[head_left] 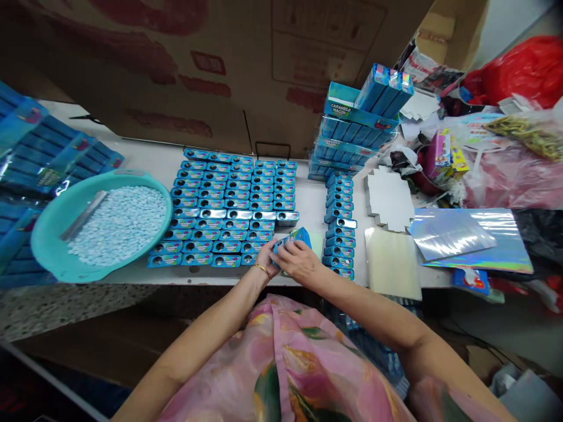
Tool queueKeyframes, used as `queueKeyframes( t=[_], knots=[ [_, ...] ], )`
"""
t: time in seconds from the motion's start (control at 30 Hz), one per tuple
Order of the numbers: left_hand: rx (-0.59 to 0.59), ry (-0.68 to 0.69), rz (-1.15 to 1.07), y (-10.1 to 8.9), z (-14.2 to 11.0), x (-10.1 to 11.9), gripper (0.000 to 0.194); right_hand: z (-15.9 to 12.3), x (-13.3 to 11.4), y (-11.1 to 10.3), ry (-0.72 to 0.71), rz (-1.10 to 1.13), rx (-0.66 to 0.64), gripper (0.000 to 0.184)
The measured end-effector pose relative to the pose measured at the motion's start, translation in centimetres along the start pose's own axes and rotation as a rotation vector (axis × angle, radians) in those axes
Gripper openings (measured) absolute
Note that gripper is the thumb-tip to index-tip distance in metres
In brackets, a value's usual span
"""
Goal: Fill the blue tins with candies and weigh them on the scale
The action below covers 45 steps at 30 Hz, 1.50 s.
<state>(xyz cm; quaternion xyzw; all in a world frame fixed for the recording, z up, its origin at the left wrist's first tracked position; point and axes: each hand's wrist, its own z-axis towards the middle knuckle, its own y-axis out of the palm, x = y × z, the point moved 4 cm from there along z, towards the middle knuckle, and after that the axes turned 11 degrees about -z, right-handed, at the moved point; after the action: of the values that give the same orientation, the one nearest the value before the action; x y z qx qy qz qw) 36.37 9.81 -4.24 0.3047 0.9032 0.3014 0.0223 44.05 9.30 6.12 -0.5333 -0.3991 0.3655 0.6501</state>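
Note:
Near the table's front edge, my left hand (267,259) and my right hand (299,261) are both closed around one small blue candy box (302,236). The box is tilted, its far end poking out past my right fingers; much of it is hidden by them. Ahead and to the left stand rows of similar blue boxes (227,234), each with a dark round hole in its top. A single column of the same boxes (339,231) runs along the right. A pale green sheet (315,241) lies just beyond my right hand.
A turquoise basin (44,240) of pale blue candies, with a scoop (85,214), stands left beside wrapped blue packs (26,146). A large cardboard box (197,76) walls off the back. Stacked display boxes (347,129), white card pieces (389,196), cream sheets (391,261) and shiny sheets (505,240) sit right.

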Motion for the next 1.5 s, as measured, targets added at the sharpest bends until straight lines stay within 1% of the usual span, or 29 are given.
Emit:
queueKeyframes(
  t=[0.07, 0.13, 0.23, 0.33, 0.43, 0.5, 0.53, 0.6, 0.67, 0.77, 0.8, 0.87, 0.93, 1.07, 1.17, 1.33, 1.5],
  knots=[
    [-0.023, 0.041, -0.086, 0.6, 0.0, 0.1, 0.029, -0.5, 1.2, -0.1, 0.09, 0.055, -0.017, 0.032],
    [-0.056, 0.066, -0.177, 1.1, 0.0, 0.2, 0.022, -1.4, 2.5, -0.1, 0.226, 0.135, -0.006, 0.034],
    [-0.052, 0.083, -0.25, 1.1, -0.1, 0.4, 0.021, -3.5, 4.5, 0.6, 0.476, 0.348, 0.092, 0.036],
    [-0.014, 0.076, -0.265, 0.4, -0.5, 0.7, 0.021, -5.8, 5.8, 3.1, 0.695, 0.65, 0.204, 0.031],
    [0.017, 0.073, -0.266, -0.7, -1.3, 1.0, 0.022, -7.4, 6.3, 6.9, 0.882, 0.895, 0.213, 0.028],
    [0.033, 0.079, -0.271, -1.5, -2.0, 1.1, 0.021, -8.2, 6.3, 9.2, 0.957, 0.999, 0.188, 0.03],
    [0.039, 0.081, -0.275, -1.9, -2.4, 1.1, 0.021, -8.5, 6.2, 10.0, 0.974, 1.03, 0.173, 0.03],
    [0.044, 0.079, -0.284, -2.8, -3.2, 1.0, 0.02, -9.1, 6.0, 10.7, 0.969, 1.052, 0.139, 0.032],
    [0.037, 0.07, -0.291, -3.6, -4.0, 0.8, 0.02, -9.7, 5.8, 10.0, 0.925, 1.021, 0.126, 0.039],
    [0.013, 0.067, -0.305, -4.8, -5.1, 0.4, 0.023, -10.6, 5.9, 7.2, 0.862, 0.862, 0.164, 0.052],
    [0.004, 0.068, -0.307, -5.2, -5.4, 0.3, 0.023, -10.9, 6.0, 6.1, 0.862, 0.788, 0.192, 0.052],
    [-0.009, 0.07, -0.31, -5.7, -5.9, 0.1, 0.025, -11.4, 6.2, 4.4, 0.891, 0.662, 0.255, 0.044],
    [-0.007, 0.073, -0.313, -6.2, -6.2, -0.1, 0.026, -11.9, 6.4, 3.4, 0.941, 0.595, 0.318, 0.033],
    [0.021, 0.079, -0.32, -6.8, -6.4, -0.3, 0.028, -12.8, 6.9, 3.3, 1.03, 0.568, 0.428, 0.024],
    [0.01, 0.074, -0.322, -6.9, -6.3, -0.3, 0.031, -13.2, 6.9, 3.6, 1.036, 0.575, 0.488, 0.022],
    [-0.021, 0.065, -0.317, -6.9, -6.2, -0.3, 0.036, -13.4, 6.7, 3.4, 1.069, 0.578, 0.531, 0.02],
    [-0.025, 0.054, -0.307, -6.5, -6.2, -0.6, 0.037, -12.9, 6.2, 3.2, 1.096, 0.553, 0.529, 0.02]
  ],
)
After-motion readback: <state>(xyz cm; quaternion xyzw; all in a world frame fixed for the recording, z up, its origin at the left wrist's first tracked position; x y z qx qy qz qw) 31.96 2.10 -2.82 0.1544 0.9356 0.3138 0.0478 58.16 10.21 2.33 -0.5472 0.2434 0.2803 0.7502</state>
